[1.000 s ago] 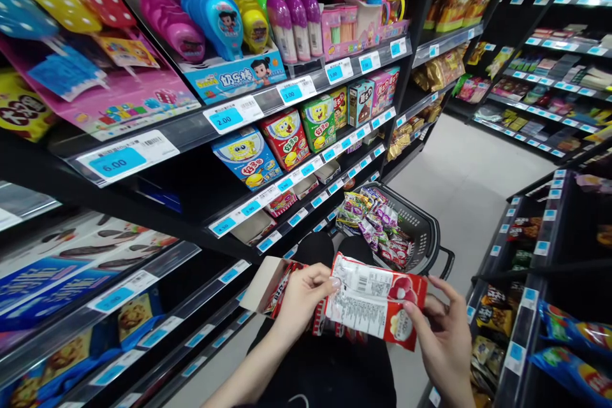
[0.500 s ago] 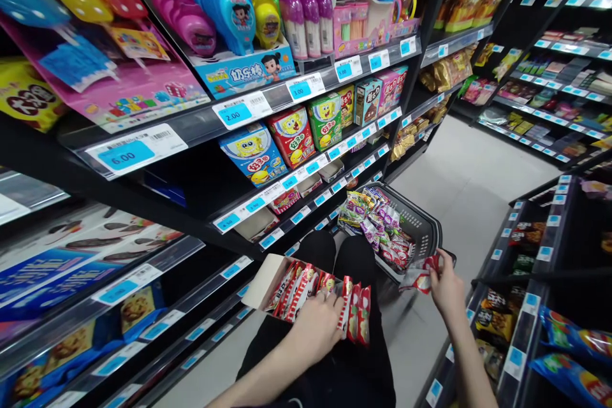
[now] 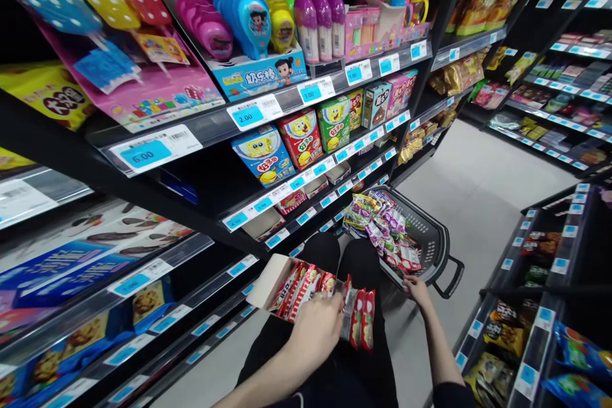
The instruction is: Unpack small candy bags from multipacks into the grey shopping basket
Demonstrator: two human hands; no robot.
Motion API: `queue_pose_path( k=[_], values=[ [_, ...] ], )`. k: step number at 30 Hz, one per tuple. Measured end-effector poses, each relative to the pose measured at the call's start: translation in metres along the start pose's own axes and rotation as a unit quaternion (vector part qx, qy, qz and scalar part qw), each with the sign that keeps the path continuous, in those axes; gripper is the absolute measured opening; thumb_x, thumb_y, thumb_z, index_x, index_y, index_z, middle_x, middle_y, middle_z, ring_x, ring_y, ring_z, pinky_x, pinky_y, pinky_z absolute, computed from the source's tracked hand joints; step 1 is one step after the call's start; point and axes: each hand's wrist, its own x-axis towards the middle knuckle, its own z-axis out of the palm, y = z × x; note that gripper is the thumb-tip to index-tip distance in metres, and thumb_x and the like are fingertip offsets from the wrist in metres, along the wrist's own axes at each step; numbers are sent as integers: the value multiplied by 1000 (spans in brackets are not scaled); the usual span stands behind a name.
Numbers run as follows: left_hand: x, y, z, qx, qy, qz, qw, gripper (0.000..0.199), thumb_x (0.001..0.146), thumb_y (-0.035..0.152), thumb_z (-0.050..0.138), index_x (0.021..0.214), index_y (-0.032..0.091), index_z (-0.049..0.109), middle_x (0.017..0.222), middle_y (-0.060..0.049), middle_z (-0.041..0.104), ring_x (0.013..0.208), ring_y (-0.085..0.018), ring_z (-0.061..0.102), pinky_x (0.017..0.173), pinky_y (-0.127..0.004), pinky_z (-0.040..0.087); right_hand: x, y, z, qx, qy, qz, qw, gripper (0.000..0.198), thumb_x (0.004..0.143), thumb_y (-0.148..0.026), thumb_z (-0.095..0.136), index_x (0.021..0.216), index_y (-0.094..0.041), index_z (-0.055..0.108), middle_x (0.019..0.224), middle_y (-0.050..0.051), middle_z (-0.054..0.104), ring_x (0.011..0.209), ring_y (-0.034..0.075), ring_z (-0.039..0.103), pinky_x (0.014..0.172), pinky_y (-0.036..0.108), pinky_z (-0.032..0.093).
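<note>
An open cardboard box (image 3: 271,279) of red and white snack packets (image 3: 306,285) rests on my lap. My left hand (image 3: 313,331) lies over the box's near end, fingers curled on a few upright red packets (image 3: 362,319). My right hand (image 3: 417,289) reaches to the near rim of a black shopping basket (image 3: 433,239) on the floor, fingertips at the red and white packets (image 3: 409,259) lying in it. Its fingers are partly hidden, so I cannot tell whether it still holds one.
Black shelves on the left carry boxed snacks (image 3: 264,154), toy candy dispensers (image 3: 248,16) and blue price tags (image 3: 146,152). Lower shelves with bagged snacks (image 3: 576,347) stand on the right. A grey floor aisle (image 3: 478,185) runs ahead between them.
One second ago both hands held a red and white packet over my lap. My right hand then carried it to the basket, and my left hand dropped onto the packets in the box.
</note>
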Motion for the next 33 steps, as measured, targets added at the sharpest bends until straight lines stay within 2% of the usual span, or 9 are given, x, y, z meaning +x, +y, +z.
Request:
queue_pose_path(
  k=[5,8,11,16,20,23,27,30,33],
  values=[
    [-15,-4,-33,-142,125,25,982,17,82,12,48,75,19,62,63,-3,64,65,-18,62,61,-27,46,-62,-33,-4,148,-180,54,971,47,86,-57,52,83,-11,62,53,-2,58,43,13,57,47,28,50],
    [-16,8,-38,-157,230,167,946,22,85,13,45,77,17,65,65,-5,66,65,-18,60,65,-29,49,-124,-68,0,258,-248,25,934,64,78,-72,46,111,-18,60,95,10,71,75,21,70,65,36,56],
    [-10,26,-29,-132,278,315,898,24,84,11,46,80,17,69,65,-5,67,71,-19,61,87,-36,49,-166,-100,5,472,-196,-11,859,70,66,-68,66,121,-27,54,120,10,65,95,25,67,77,38,55],
    [-3,37,-20,-161,242,434,853,24,85,32,57,101,19,70,76,-6,72,85,-23,61,110,-50,30,-167,-118,-12,501,-86,87,857,32,70,-44,74,92,-20,67,80,4,73,75,22,69,71,33,56],
    [-1,21,-35,-286,258,252,888,34,81,31,63,114,26,66,129,-11,59,121,-32,45,110,-59,22,-158,-115,-29,513,-148,80,842,36,73,-44,72,98,-19,69,93,10,74,82,28,70,71,40,57],
    [6,6,-46,-493,86,135,855,61,72,37,72,130,26,55,147,-12,39,131,-34,37,106,-51,34,-157,-115,-34,496,-186,88,844,38,74,-45,71,97,-15,69,91,14,75,82,32,71,71,44,57],
    [13,-6,-44,-698,-51,88,709,68,60,29,82,124,21,59,124,-12,61,114,-29,56,96,-40,45,-158,-119,-38,476,-184,40,859,67,70,-44,75,129,-21,52,106,12,72,91,31,70,76,43,57],
    [13,-9,-38,-711,-16,43,702,51,57,22,83,106,18,69,107,-10,70,98,-26,63,86,-35,49,-158,-113,-41,405,-135,-49,903,98,67,-33,80,147,-29,23,125,8,64,102,27,67,81,38,58],
    [11,-10,-35,-681,49,14,730,40,55,22,82,94,16,74,99,-10,73,90,-25,65,79,-32,51,-158,-97,-43,273,-65,-164,946,81,72,-22,76,142,-30,36,112,6,71,85,22,72,68,29,60]
  ],
)
